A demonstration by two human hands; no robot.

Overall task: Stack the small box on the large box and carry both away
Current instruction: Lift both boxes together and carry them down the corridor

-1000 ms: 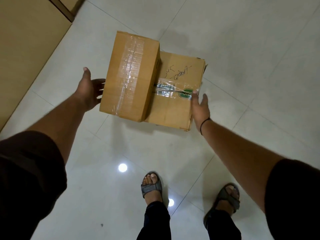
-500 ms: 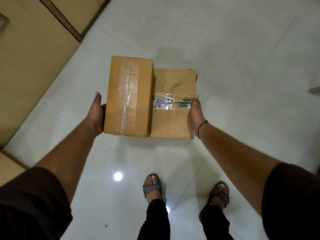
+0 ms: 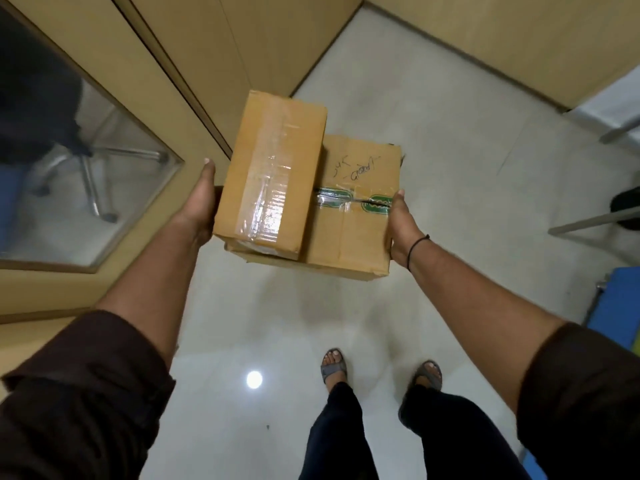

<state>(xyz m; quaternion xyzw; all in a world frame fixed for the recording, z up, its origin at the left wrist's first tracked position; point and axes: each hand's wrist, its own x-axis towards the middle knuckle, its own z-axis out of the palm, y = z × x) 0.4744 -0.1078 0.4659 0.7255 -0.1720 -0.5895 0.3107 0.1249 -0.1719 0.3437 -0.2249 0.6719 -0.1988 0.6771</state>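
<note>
The large cardboard box [image 3: 349, 220], with black handwriting and green printed tape on its top, is up in the air in front of me. The small box [image 3: 273, 174], sealed with clear tape, rests on the left half of its top. My left hand [image 3: 201, 209] presses the large box's left side, with its fingers hidden under the stack. My right hand [image 3: 398, 226] grips the right side, thumb on the top edge near the green tape. Both arms are stretched forward.
A tan wood partition with a glass pane [image 3: 86, 188] runs along the left; a chair base shows through it. Another tan wall [image 3: 485, 39] closes the far side. Glossy white floor tiles [image 3: 450, 150] lie ahead. A blue object [image 3: 620, 306] and metal legs stand at the right. My feet [image 3: 332, 365] are below.
Both hands have lifted the stacked boxes higher off the floor. The view has tilted up, so the partition, the glass pane and the far wall have come into sight.
</note>
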